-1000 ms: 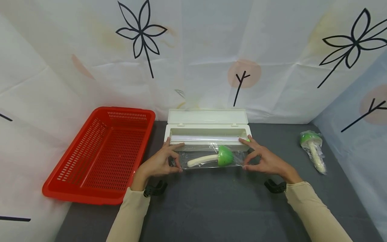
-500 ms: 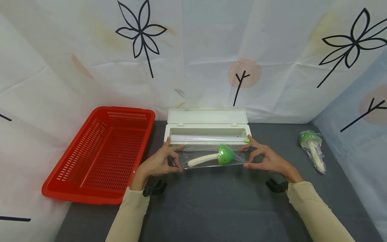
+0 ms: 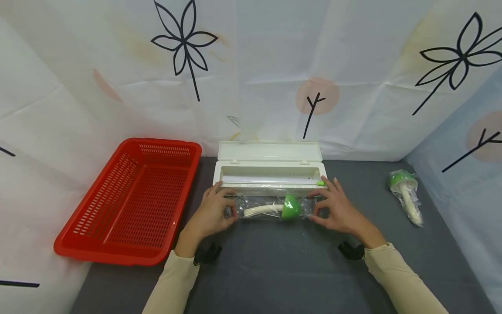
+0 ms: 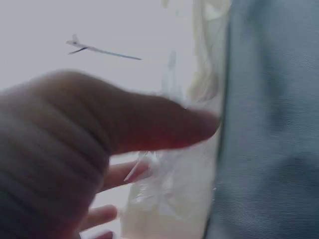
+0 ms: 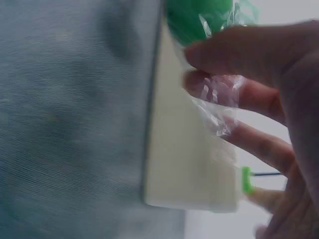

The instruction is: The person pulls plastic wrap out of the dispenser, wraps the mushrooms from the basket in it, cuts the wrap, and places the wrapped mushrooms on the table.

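Note:
A toy mushroom with a green cap [image 3: 290, 208] and a long white stem [image 3: 259, 210] lies in clear cling film, just in front of the white cling film dispenser [image 3: 270, 192]. My left hand [image 3: 211, 213] grips the film's left end beyond the stem, thumb in front and fingers behind. At the cap's side my right hand [image 3: 341, 211] pinches the film's right end. In the right wrist view, crinkled film [image 5: 219, 99] shows between thumb and fingers beside the green cap [image 5: 199, 17]. The left wrist view has the thumb over the film [image 4: 167, 184].
The dispenser's lid [image 3: 269, 151] stands open at the back, and a green slider [image 3: 320, 183] sits at its right front edge. A red basket [image 3: 172, 218] stands at the left. Far right on the grey table [image 3: 274, 270] lies another film-wrapped green mushroom [image 3: 408, 198].
The film was stretched out flat between my hands; now it is gathered closer around the mushroom. My right hand has come inward to the left, and the left hand's fingers have shifted slightly.

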{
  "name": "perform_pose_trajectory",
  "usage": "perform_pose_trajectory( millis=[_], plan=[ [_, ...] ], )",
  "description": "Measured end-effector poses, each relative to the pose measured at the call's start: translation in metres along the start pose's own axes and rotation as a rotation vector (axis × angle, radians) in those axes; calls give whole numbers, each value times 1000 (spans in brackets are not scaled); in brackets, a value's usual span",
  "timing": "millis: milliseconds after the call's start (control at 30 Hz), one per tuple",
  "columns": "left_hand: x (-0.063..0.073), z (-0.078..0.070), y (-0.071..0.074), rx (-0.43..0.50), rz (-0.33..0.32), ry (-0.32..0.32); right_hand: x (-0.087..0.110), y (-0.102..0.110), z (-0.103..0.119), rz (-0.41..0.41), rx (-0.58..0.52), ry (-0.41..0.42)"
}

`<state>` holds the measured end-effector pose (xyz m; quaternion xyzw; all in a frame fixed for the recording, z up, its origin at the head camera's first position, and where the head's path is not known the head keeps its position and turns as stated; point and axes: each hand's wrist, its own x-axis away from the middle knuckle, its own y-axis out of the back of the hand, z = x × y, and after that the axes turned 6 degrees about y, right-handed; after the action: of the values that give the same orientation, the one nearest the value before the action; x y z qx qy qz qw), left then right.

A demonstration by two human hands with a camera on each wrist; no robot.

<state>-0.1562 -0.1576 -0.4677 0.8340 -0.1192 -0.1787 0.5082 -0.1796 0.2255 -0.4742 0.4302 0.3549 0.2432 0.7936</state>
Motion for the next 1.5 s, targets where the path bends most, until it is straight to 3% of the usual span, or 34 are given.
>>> perform_pose_trajectory(
  millis=[167,300,467,700,800,900,1100,1300,1500],
  plan=[
    [8,-6,-16,-102,-39,54,6,-19,2,-62,266,40],
    [11,-7,-24,-130,-44,60,9,-30,3,-65,349,66],
    [10,-4,-29,-179,-25,23,9,-35,3,-75,303,98],
    [7,-2,-31,-180,-9,19,5,-33,4,-48,225,60],
    [5,-4,-31,-156,-49,25,5,-30,6,-17,175,31],
    [1,-5,-32,-146,-130,14,4,-26,7,1,116,-5],
    [-13,-3,-36,-138,-253,-48,-2,-23,9,-40,7,-78],
    [-24,-3,-41,-125,-254,-112,-8,-23,8,-25,-37,-132],
    [-22,-3,-35,-167,-229,-99,-9,-21,7,-11,-83,-63]
  ],
)
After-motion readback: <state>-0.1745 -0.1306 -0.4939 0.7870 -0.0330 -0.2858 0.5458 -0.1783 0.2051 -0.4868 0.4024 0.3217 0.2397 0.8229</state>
